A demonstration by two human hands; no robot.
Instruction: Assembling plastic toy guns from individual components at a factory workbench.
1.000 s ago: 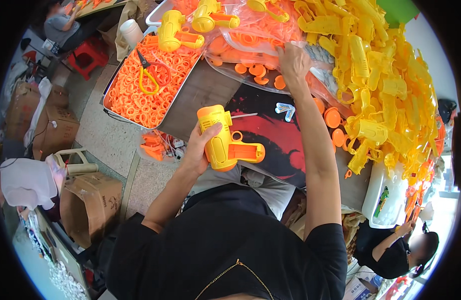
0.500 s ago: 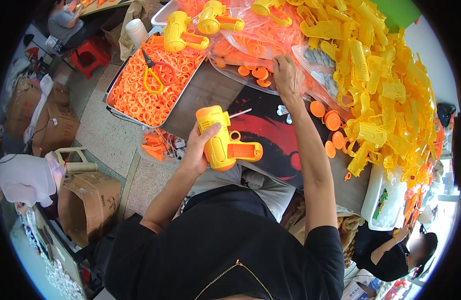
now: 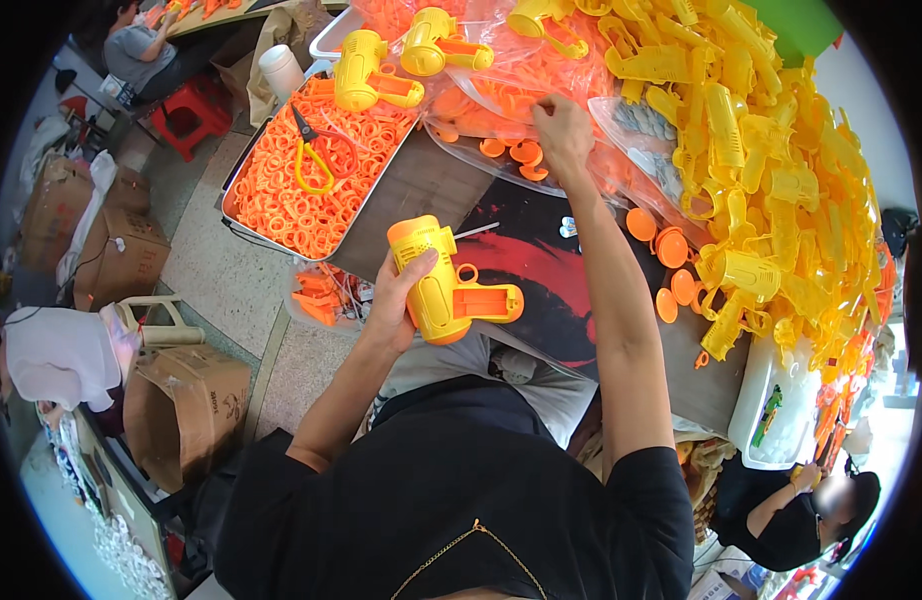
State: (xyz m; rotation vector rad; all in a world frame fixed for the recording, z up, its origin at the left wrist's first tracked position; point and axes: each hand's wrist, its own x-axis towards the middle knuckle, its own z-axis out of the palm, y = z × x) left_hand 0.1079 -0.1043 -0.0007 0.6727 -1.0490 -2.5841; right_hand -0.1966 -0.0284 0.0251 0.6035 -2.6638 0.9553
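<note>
Workshop floor (image 3: pixel 216 265), pale and speckled, runs along our left, with a red stool (image 3: pixel 193 115) and an open cardboard box (image 3: pixel 206 405); one person (image 3: pixel 136 55) sits top left, another (image 3: pixel 776 520) lower right. Tabletop (image 3: pixel 401 185): grey-brown, partly under a black-and-red mat (image 3: pixel 546 270). Orange rings (image 3: pixel 266 200) fill a tray at its left, snips (image 3: pixel 302 150) lying across them; heaped yellow parts (image 3: pixel 771 190) crowd the right. Our left hand (image 3: pixel 389 305) is wrapped around an orange-ended yellow casing (image 3: pixel 439 285) above the mat's near-left side. Our right hand (image 3: pixel 565 135), fingers drawn together, is at a clear bag (image 3: pixel 461 108) of orange pieces; whether it grips anything, we cannot tell
</note>
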